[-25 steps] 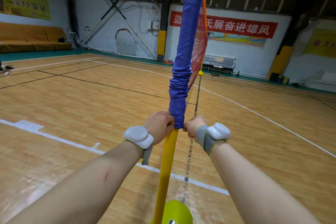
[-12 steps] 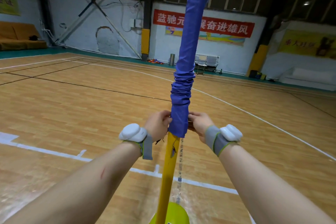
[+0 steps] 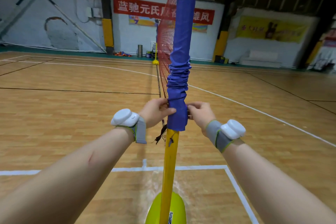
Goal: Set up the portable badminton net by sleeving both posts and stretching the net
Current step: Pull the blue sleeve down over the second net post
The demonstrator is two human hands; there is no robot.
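A yellow post (image 3: 170,165) stands upright in a lime-green base (image 3: 177,209) right in front of me. A blue fabric sleeve (image 3: 179,85) covers its upper part, bunched in folds around the middle, with its hem just below my hands. My left hand (image 3: 157,112) pinches the sleeve's left side; my right hand (image 3: 199,112) pinches its right side. The red net (image 3: 166,36) runs from the sleeve away to a far yellow post (image 3: 155,54). A black strap (image 3: 161,133) dangles beside the post under my left hand.
Wooden court floor with white lines (image 3: 200,167) spreads all around. Buckets and a grey bin (image 3: 140,51) stand by the far wall under a red banner (image 3: 145,8). White mats (image 3: 260,59) lie at the back right.
The view has swung so the net now stretches straight away from me. The sleeve's hem has slid down the post, and both hands now pinch the fabric a little above the hem.
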